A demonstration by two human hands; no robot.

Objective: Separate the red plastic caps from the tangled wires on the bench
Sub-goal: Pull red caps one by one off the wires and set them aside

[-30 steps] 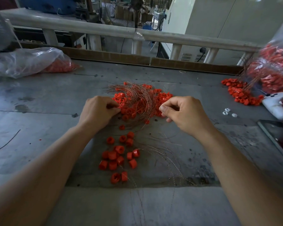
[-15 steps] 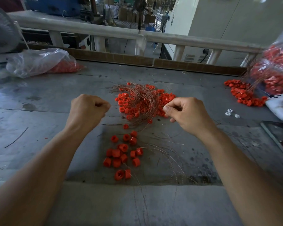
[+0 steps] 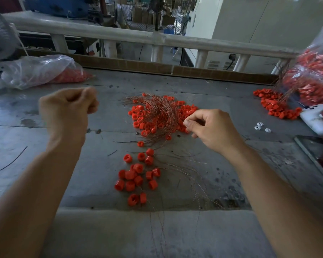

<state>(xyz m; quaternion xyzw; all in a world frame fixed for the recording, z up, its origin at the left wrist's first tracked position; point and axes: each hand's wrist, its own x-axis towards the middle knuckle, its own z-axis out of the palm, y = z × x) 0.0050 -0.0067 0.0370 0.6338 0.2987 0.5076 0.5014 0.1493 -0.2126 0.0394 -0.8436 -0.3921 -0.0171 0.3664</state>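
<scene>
A tangle of thin coppery wires (image 3: 157, 112) lies mid-bench on a heap of red plastic caps (image 3: 140, 116). Nearer to me, several loose red caps (image 3: 136, 175) sit in a small group, with a few stray wires (image 3: 192, 181) beside them. My right hand (image 3: 211, 129) rests at the tangle's right edge, thumb and forefinger pinched at a wire or cap there; which one is too small to tell. My left hand (image 3: 67, 110) is raised and blurred left of the tangle, clenched in a fist; nothing shows in it.
A clear bag of red caps (image 3: 39, 71) lies at the back left. Another bulging bag (image 3: 313, 84) and a spill of caps (image 3: 274, 105) sit at the right, with a white controller (image 3: 315, 118), small white parts (image 3: 259, 127) and a dark phone (image 3: 319, 155).
My left hand has pulled away from the tangle, moving left and upward in a fist. My right hand has stayed pinched at the tangle's right edge.
</scene>
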